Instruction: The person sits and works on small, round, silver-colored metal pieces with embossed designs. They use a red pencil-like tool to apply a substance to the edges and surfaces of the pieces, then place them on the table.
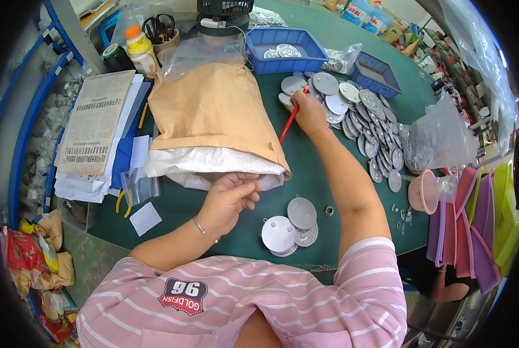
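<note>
Two bare hands work over a green surface (306,168) that fills most of the view. Largest on it is a tan paper sack (213,110) lying at the far middle, its white woven lining (201,162) spilling out at the near end. Left of the sack sits a stack of printed papers (94,119). At the far edge stands a blue tray (259,55) holding a few discs, with a second, smaller blue tray (375,75) to its right. A long spread of silver metal discs (363,124) runs from the far middle down the right side, next to a clear plastic bag (439,139). A smaller pile of round discs with tabs (291,226) lies near the person, between the two forearms.

The right hand (308,110) reaches far, its fingers clenched around a red pencil (289,123), the hand touching the far end of the disc spread. The left hand (230,197) rests just near the sack's mouth, fingers curled together and pinching something too small to make out.
</note>
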